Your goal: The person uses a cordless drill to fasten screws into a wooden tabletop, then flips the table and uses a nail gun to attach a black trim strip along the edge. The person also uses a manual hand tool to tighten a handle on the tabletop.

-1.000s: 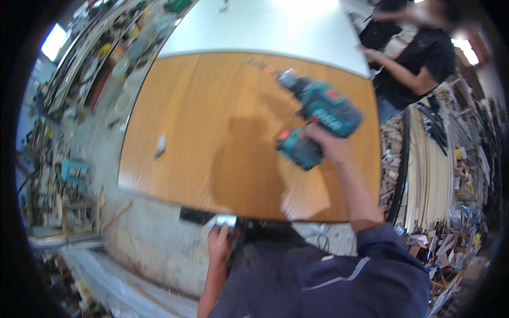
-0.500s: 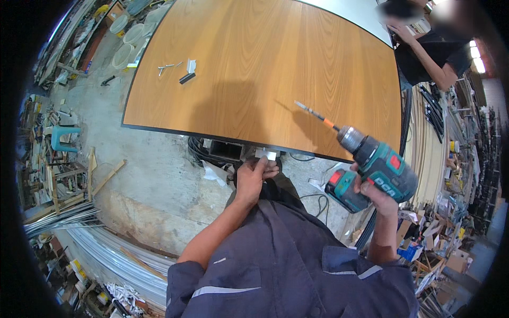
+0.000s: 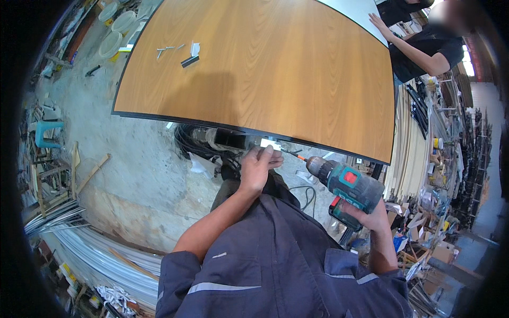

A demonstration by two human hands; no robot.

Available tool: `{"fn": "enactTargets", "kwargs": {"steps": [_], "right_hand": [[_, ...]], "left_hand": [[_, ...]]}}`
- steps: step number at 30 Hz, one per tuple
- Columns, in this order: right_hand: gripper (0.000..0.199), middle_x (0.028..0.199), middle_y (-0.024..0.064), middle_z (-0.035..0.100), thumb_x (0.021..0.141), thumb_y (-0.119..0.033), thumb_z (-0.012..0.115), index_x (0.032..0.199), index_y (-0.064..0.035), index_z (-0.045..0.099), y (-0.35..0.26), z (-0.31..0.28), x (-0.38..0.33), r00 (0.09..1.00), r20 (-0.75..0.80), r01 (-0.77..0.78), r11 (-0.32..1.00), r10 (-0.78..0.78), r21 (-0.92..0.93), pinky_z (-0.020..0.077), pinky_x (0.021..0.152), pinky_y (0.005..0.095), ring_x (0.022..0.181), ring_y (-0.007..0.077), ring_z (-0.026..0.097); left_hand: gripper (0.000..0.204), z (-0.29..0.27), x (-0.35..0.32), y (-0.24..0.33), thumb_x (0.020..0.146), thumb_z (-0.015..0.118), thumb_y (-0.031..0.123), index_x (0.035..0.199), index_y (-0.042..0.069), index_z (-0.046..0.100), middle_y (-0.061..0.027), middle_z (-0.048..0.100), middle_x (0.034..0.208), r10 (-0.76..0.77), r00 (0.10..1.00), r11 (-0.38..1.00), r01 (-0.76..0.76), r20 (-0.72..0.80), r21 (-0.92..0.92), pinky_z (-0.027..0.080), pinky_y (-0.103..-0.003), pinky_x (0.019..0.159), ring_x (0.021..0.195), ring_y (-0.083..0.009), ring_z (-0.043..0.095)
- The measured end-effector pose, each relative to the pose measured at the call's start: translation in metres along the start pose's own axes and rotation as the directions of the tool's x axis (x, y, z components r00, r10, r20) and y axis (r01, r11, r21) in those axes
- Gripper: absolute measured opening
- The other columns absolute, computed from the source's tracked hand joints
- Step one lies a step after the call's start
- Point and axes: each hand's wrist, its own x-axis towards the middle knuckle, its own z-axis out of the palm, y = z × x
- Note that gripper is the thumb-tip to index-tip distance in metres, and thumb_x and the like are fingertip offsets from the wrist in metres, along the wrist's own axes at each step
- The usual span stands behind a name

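Wood-grain panel (image 3: 265,69) with a dark edge band, seen from above, serves as the landmark for everything else. Left hand (image 3: 258,167) sits just below the panel's near edge, fingers curled together and pinching a small white bracket (image 3: 270,143) against the underside of that edge. Right hand (image 3: 368,214) grips the handle of a teal cordless drill (image 3: 347,183), fingers wrapped tightly round it; the drill lies below the near edge, toward its right end. Its long bit (image 3: 290,154) points left and slightly up at the bracket, with the tip just beside the left fingertips.

Compared with half a second ago, the drill has dropped from above the panel face to below its edge, and the bit now aims at the bracket instead of resting over the wood. Judged from this, the work has moved from positioning to driving a fastener into the bracket; whether the tip is already seated cannot be told.

Small metal fittings (image 3: 180,53) lie on the panel near its far left corner. A second person's arm (image 3: 408,45) reaches over the far right corner. Black cable coils (image 3: 193,143) lie on the concrete floor below the near edge.
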Motion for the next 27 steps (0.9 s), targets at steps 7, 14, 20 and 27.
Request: {"fn": "enactTargets", "kwargs": {"steps": [7, 14, 20, 27], "right_hand": [[0.048, 0.106, 0.0157, 0.072, 0.076, -0.018, 0.085, 0.118, -0.0012, 0.067, -0.030, -0.005, 0.029, 0.996, 0.087, 0.043, 0.980, -0.026, -0.192, 0.0526, 0.092, 0.0386, 0.098, 0.0285, 0.070], [0.049, 0.107, 0.0158, 0.072, 0.075, -0.015, 0.085, 0.118, -0.0005, 0.066, -0.040, -0.001, 0.045, 0.992, 0.121, 0.060, 0.982, -0.039, -0.181, 0.0533, 0.092, 0.0364, 0.097, 0.0276, 0.070], [0.047, 0.107, 0.0165, 0.071, 0.076, -0.014, 0.084, 0.117, -0.0002, 0.067, -0.048, 0.000, 0.048, 0.988, 0.135, 0.096, 0.975, -0.069, -0.202, 0.0533, 0.092, 0.0368, 0.098, 0.0288, 0.070], [0.046, 0.108, 0.0174, 0.071, 0.077, -0.012, 0.083, 0.118, -0.0002, 0.067, -0.051, 0.002, 0.051, 0.986, 0.142, 0.110, 0.974, -0.083, -0.198, 0.0534, 0.091, 0.0370, 0.098, 0.0297, 0.070]], "left_hand": [[0.033, -0.001, 0.002, -0.005, 0.105, 0.058, 0.024, 0.109, -0.009, 0.060, -0.0193, 0.069, 0.103, -0.006, 1.000, 1.000, 0.006, -0.012, -0.002, 0.061, -0.038, 0.085, 0.092, -0.0271, 0.072], [0.034, 0.000, 0.002, -0.003, 0.106, 0.056, 0.023, 0.109, -0.011, 0.060, -0.0201, 0.069, 0.102, -0.019, 1.000, 1.000, 0.019, 0.005, 0.013, 0.062, -0.037, 0.083, 0.092, -0.0274, 0.073], [0.036, 0.002, 0.000, 0.001, 0.106, 0.055, 0.023, 0.109, -0.013, 0.058, -0.0212, 0.069, 0.102, -0.015, 1.000, 0.999, 0.016, -0.016, 0.051, 0.062, -0.037, 0.083, 0.092, -0.0280, 0.073], [0.036, 0.001, 0.000, 0.001, 0.106, 0.056, 0.024, 0.109, -0.013, 0.057, -0.0209, 0.069, 0.101, -0.017, 1.000, 0.999, 0.018, -0.014, 0.039, 0.063, -0.037, 0.083, 0.093, -0.0283, 0.073]]}}
